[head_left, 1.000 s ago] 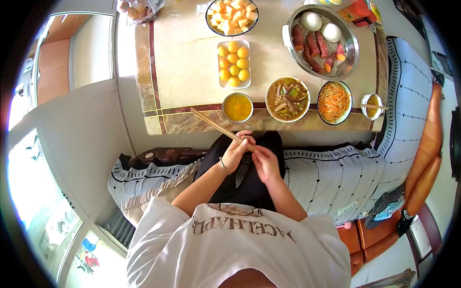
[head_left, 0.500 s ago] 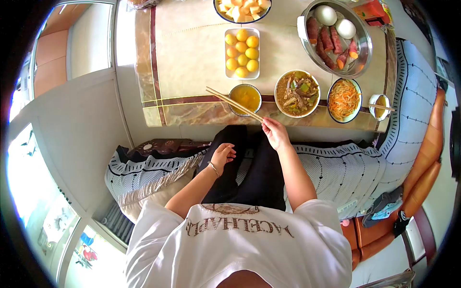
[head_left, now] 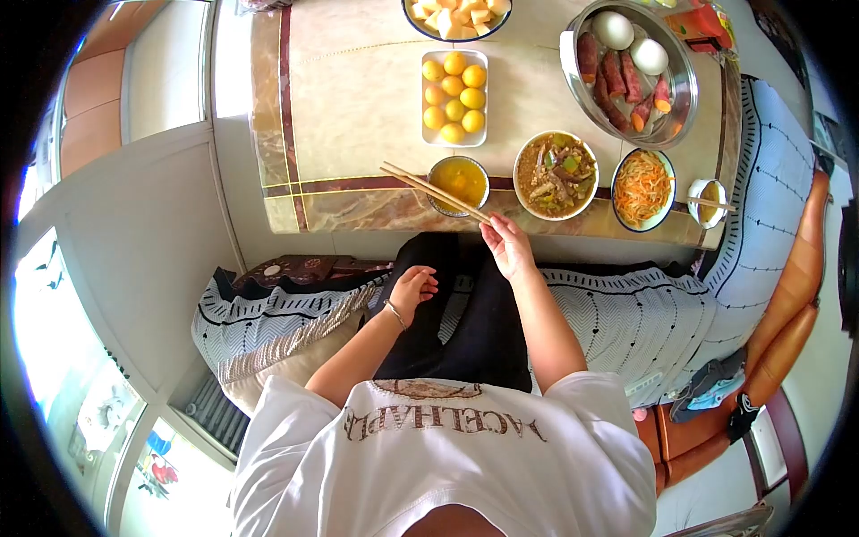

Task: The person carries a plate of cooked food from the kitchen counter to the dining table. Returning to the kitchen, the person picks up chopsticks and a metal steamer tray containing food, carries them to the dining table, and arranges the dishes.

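My right hand (head_left: 506, 243) is closed on the ends of a pair of chopsticks (head_left: 436, 193) at the table's front edge. The chopsticks point up and left, across the near part of a small bowl of yellow soup (head_left: 459, 183). My left hand (head_left: 414, 288) hangs over my left thigh, touching no dish, its fingers loosely curled and partly apart. Right of the soup stands a white bowl of meat and green vegetables (head_left: 556, 175), and beyond it a bowl of shredded orange and white food (head_left: 642, 190).
Farther back are a white tray of round yellow fruit (head_left: 455, 98), a bowl of pale chunks (head_left: 458, 18) and a metal pan (head_left: 689, 94) with sweet potatoes and eggs. A small white cup (head_left: 707, 204) with chopsticks across it stands at the right.
My right hand has shifted slightly left with the chopsticks, which remain over the soup bowl. My left hand has barely moved.
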Motion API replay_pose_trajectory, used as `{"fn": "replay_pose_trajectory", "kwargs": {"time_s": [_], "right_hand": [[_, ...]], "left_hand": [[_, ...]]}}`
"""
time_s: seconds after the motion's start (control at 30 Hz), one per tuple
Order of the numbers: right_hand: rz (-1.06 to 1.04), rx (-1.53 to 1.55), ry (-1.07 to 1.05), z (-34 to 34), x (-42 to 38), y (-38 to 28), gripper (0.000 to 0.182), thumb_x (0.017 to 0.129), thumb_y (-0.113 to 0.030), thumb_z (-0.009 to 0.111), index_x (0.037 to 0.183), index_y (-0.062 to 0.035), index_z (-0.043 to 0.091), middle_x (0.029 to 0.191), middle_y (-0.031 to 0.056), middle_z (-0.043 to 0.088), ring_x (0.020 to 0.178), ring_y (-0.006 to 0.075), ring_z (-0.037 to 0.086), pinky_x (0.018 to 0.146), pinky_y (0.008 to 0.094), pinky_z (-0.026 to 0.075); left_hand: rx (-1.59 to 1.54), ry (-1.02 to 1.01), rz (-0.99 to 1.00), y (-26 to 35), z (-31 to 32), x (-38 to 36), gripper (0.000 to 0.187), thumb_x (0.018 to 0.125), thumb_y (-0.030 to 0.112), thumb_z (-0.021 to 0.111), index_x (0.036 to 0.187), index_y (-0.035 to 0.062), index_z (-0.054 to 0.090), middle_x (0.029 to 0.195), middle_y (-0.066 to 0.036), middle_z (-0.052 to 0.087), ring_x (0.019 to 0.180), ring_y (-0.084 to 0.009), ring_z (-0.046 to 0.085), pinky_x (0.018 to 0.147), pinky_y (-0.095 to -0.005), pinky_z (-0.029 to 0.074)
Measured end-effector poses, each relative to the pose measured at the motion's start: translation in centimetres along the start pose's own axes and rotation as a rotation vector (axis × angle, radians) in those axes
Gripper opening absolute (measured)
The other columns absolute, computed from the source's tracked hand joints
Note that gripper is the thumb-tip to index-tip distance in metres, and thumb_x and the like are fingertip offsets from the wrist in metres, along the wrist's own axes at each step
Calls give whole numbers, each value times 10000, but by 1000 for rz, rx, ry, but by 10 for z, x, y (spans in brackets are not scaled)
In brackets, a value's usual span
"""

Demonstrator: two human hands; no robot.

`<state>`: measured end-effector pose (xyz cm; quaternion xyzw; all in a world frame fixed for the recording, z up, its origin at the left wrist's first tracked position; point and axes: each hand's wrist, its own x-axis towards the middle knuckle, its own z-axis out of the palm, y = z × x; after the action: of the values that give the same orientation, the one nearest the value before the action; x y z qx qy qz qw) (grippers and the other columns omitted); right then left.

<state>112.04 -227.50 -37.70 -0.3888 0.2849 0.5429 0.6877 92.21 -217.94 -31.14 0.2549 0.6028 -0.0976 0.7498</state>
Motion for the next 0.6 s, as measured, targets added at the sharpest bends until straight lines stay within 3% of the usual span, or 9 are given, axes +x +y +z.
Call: {"fn": "replay_pose_trajectory", "kwargs": {"time_s": [0.2,0.33,0.6], "right_hand": [[16,-5,113,-29,-23,-20,304,783,-82,567,1069,-34,477,955,82,559,839,180,556,727,269,475],[-168,45,314,-69,-24,-34,247,804,-71,531,1047,-28,513,912,91,580,785,171,567,677,260,483],[-419,-54,292,-71,9,-61,242,820,-132,536,1020,-1,503,950,99,571,880,200,557,784,287,450]], "left_hand": [[-15,8,-4,19,8,-4,168,844,200,434,941,98,526,760,-13,548,698,-126,540,619,-252,422],[-18,35,-16,27,5,1,167,835,184,423,937,105,529,761,-15,551,694,-133,543,614,-261,423],[114,56,-104,26,10,5,179,850,174,429,941,57,528,760,-45,539,699,-165,541,626,-291,438]]}}
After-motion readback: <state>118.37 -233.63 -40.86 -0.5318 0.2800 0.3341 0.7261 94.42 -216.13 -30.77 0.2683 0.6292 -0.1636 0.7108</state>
